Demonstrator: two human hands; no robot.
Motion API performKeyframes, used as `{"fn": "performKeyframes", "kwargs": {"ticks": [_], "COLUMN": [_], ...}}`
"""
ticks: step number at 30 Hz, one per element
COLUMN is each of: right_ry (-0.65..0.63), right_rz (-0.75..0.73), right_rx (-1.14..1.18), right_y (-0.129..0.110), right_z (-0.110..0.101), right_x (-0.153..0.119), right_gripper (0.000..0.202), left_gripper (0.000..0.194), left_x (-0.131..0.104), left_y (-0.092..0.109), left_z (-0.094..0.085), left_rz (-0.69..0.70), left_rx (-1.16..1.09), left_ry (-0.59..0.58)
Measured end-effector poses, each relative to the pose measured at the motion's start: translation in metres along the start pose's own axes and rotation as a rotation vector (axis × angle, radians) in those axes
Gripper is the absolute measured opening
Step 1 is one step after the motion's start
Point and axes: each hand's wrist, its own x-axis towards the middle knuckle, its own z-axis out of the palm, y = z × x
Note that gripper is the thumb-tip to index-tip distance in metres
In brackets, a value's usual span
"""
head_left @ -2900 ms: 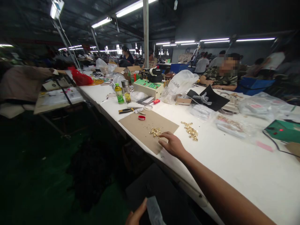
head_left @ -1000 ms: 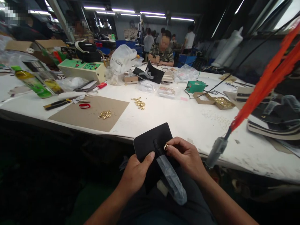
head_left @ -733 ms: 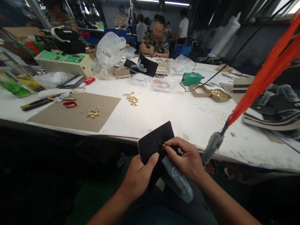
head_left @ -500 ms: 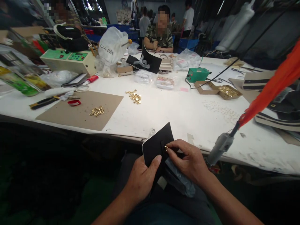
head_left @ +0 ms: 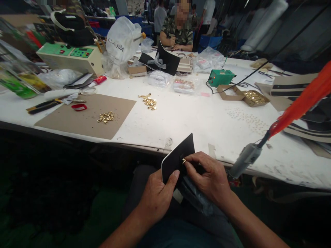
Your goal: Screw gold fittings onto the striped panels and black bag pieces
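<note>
My left hand [head_left: 159,193] grips the lower left part of a black flat piece [head_left: 176,156] with a pale edge, its thumb lying on the face. The piece is tilted, in front of the table's near edge. At its right side, my right hand [head_left: 208,174] pinches a small gold metal part [head_left: 183,161] between thumb and forefinger, against the black surface. The fingers behind the piece are hidden. Clear plastic [head_left: 198,196] lies below my right hand, over the lap.
On the white table [head_left: 178,119] are gold piles [head_left: 149,102], gold rings [head_left: 106,117] on brown board [head_left: 85,119], pliers [head_left: 45,106], a green box [head_left: 221,78] and a carton of gold pieces [head_left: 254,98]. An orange-wrapped tool [head_left: 245,160] hangs at right. A person [head_left: 178,32] sits opposite.
The black piece and both hands have shifted slightly right in view, and the piece is turned a little more edge-on. The table scene sits slightly higher. Both grips remain.
</note>
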Motion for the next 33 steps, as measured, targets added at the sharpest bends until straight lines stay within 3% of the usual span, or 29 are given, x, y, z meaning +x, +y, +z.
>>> {"fn": "performKeyframes", "kwargs": {"ticks": [8,13,17,20,26,28,31,33], "right_ry": [-0.006,0.112,0.156,0.128,-0.199,-0.19,-0.049,0.006], "right_rz": [0.004,0.059,0.017,-0.019,0.011,0.025,0.042,0.008], "right_rx": [0.003,-0.014,-0.048,-0.027,0.054,0.06,0.073,0.111], "right_y": [0.0,-0.003,-0.01,-0.017,-0.03,-0.032,-0.035,-0.037], "right_z": [0.008,0.013,0.019,0.018,0.004,0.005,0.01,0.011], "right_x": [-0.006,-0.012,-0.014,-0.019,-0.043,-0.05,-0.054,-0.052], "right_gripper": [0.01,0.004,0.008,0.023,0.089,0.1,0.065,0.041], "left_gripper": [0.037,0.039,0.041,0.048,0.081,0.095,0.108,0.105], "left_x": [-0.007,-0.012,-0.016,-0.02,-0.031,-0.035,-0.043,-0.049], "left_y": [-0.011,-0.015,-0.015,-0.016,-0.031,-0.035,-0.04,-0.042], "left_z": [0.001,0.004,0.009,0.011,0.015,0.021,0.03,0.031], "left_rz": [0.092,0.136,0.182,0.241,0.369,0.422,0.511,0.568], "left_rx": [0.131,0.167,0.214,0.204,0.17,0.175,0.264,0.33], "left_ry": [0.015,0.014,0.013,0.016,0.004,0.011,0.065,0.138]}}
